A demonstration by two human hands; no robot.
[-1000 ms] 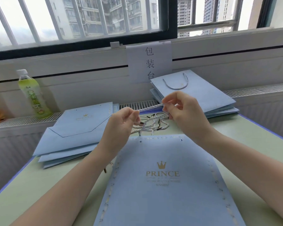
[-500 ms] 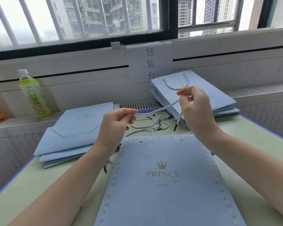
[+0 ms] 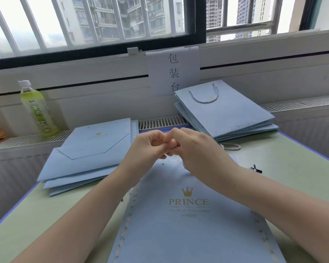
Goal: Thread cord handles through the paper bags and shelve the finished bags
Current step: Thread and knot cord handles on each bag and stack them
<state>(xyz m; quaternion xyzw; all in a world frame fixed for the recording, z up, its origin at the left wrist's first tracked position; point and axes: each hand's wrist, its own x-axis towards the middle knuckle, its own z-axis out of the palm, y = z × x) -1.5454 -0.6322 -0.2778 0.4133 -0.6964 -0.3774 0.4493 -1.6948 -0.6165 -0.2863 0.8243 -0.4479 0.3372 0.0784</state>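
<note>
A flat light-blue paper bag (image 3: pixel 190 221) printed PRINCE lies in front of me on the green table (image 3: pixel 292 179). My left hand (image 3: pixel 150 147) and my right hand (image 3: pixel 196 147) meet fingertip to fingertip just above the bag's top edge, fingers curled as if pinching a cord between them; the cord itself is almost wholly hidden there. A loop of silver-white cord (image 3: pixel 231 147) and a black-tipped cord end (image 3: pixel 255 168) show to the right of my right hand.
A stack of bags without handles (image 3: pixel 89 150) lies at the left. Bags with a cord handle (image 3: pixel 222 112) are stacked at the back right, leaning on the sill. A green drink bottle (image 3: pixel 36 109) stands at the far left. A paper sign (image 3: pixel 173 73) hangs on the wall.
My hands were apart, stretching a cord between them. Now they have come together above the bag's top edge, covering the pile of cords behind.
</note>
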